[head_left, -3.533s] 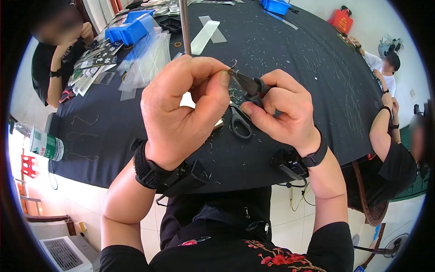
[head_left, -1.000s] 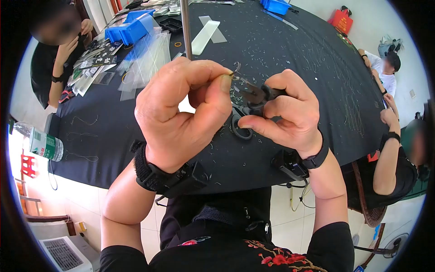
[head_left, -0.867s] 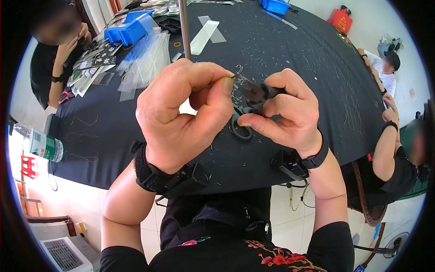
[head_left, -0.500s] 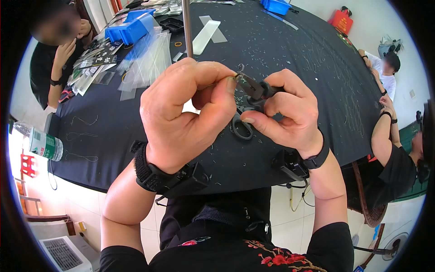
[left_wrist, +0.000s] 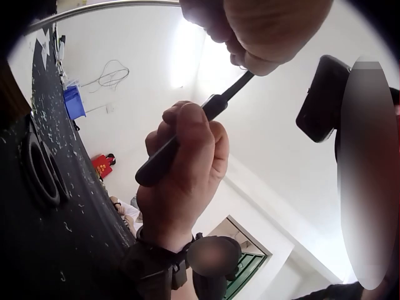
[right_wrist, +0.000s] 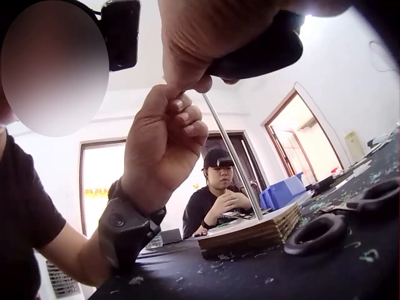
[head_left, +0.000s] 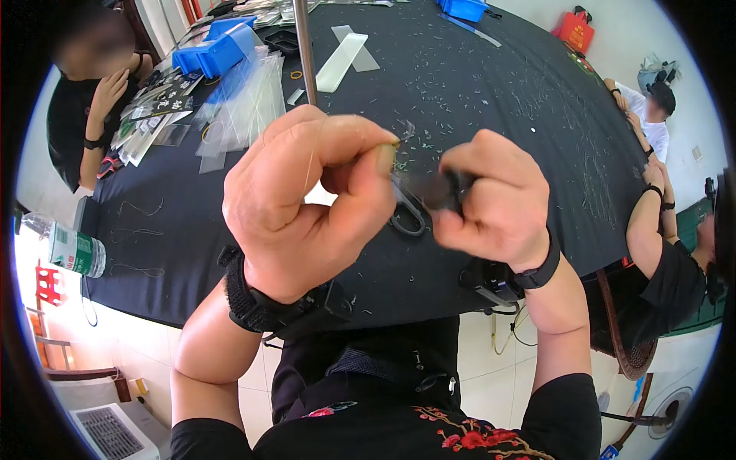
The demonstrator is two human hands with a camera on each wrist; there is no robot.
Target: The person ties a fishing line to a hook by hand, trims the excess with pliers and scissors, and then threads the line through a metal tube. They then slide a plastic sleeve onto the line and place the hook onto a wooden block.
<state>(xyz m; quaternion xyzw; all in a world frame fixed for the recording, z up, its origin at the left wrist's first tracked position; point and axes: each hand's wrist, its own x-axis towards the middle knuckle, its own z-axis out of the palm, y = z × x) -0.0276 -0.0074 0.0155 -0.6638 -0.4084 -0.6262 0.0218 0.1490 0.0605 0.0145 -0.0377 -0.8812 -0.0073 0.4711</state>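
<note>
L hand (head_left: 307, 199): thumb + index pressed together, pinching a tiny piece (head_left: 395, 143), too small to name, held above the black table (head_left: 491, 100). R hand (head_left: 494, 203) sits just beside it on the right, fingers curled tight round a black-handled tool (left_wrist: 187, 134). The tool's long axis points straight at the pinch; in the L wrist view its tip meets those fingertips (left_wrist: 256, 56). 1 pair of scissors (head_left: 406, 218) lies on the table below, untouched.

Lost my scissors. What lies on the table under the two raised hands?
Black loop-handled scissors lie on the black tablecloth among clippings, below the left hand, pinching a tiny piece, and the right hand, gripping a black-handled tool. Their blades are hidden.
</note>
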